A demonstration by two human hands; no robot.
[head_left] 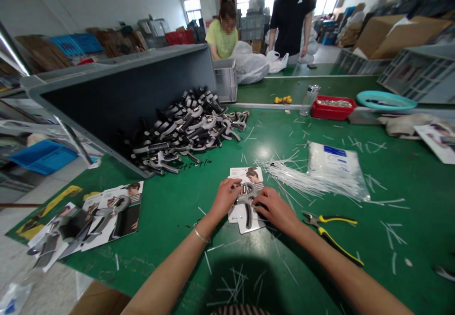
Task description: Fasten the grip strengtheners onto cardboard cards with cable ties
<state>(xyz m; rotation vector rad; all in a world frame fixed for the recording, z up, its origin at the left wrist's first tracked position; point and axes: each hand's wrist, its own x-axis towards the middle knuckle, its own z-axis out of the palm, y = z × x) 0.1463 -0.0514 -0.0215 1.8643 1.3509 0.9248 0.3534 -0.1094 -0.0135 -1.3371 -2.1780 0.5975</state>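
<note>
A grey and black hand grip strengthener (248, 214) lies on printed cards (234, 216) on the green table in front of me. My left hand (224, 200) is closed on its upper left side near the spring, fingertips bent in. At its right side, my right hand (275, 207) grips the edge with curled fingers. Whatever small thing may be between the fingertips is hidden. Just right of my hands lies a fan of white cable ties (295, 180), spilling from a clear plastic bag (332, 163). Yellow-and-black cutting pliers (332, 233) rest beside my right forearm.
A tipped grey crate (121, 73) spills many grip strengtheners (199, 127) at the left. Carded ones (110, 215) lie at the left edge. Behind stand a red tray (333, 108), a glass bottle (310, 100) and a turquoise dish (386, 100). Cut tie ends litter the table; two people stand beyond.
</note>
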